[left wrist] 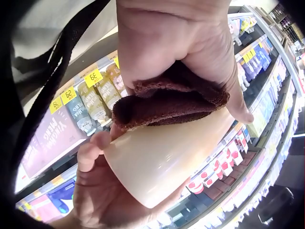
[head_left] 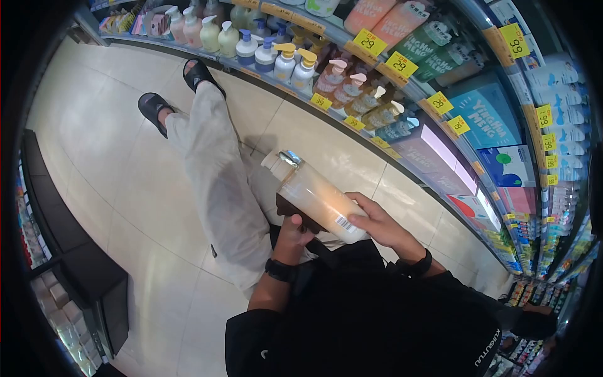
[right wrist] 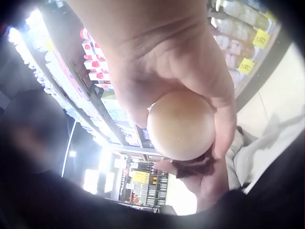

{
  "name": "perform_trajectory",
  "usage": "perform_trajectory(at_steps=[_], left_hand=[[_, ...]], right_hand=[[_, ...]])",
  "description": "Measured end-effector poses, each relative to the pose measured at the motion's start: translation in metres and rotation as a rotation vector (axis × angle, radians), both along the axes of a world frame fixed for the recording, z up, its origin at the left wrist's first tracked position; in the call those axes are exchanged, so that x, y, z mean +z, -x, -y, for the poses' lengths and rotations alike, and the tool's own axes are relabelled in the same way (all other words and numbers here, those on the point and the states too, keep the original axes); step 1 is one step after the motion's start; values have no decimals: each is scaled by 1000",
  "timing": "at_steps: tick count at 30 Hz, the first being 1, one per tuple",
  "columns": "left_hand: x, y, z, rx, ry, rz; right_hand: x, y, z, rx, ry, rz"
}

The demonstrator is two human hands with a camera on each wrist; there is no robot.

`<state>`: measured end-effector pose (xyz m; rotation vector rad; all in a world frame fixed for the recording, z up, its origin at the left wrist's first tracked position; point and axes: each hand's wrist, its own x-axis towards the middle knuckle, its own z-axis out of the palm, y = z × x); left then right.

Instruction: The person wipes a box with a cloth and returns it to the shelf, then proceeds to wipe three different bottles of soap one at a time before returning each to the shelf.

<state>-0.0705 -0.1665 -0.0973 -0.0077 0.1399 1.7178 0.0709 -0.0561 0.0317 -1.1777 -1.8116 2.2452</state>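
A pale cream-to-orange pump bottle (head_left: 321, 200) lies tilted in front of the person's body, its white pump head (head_left: 276, 164) toward the upper left. The right hand (head_left: 382, 225) grips it near the base, thumb by the barcode label. In the right wrist view, that hand curls round the bottle's round bottom (right wrist: 181, 125). The left hand (head_left: 294, 237) holds a folded dark brown cloth (left wrist: 167, 107) against the bottle's side. Seen from the left wrist, the cloth is bunched in the palm with the thumb reaching over the bottle. Most of the left fingers are hidden behind it.
Shelves of pump bottles (head_left: 247, 47), boxes (head_left: 483, 113) and yellow price tags (head_left: 370, 42) run along the top and right. Several amber and pink bottles stand on the lower shelf. A black display stand (head_left: 81, 264) is at the left. Pale floor tiles (head_left: 151, 220) lie below.
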Motion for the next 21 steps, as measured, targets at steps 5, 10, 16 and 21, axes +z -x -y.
perform_trajectory(at_steps=[5,10,16,21], left_hand=[[6,-2,-2,42,64,2],[-8,0,3,19,52,-85],[-14,-4,3,55,93,-45],[-1,-1,-5,54,66,79]], right_hand=[[10,15,21,64,-869,112],[-9,0,15,-180,-234,-80],[-10,-1,11,-269,227,-176],[-11,8,19,103,-1288,-104]])
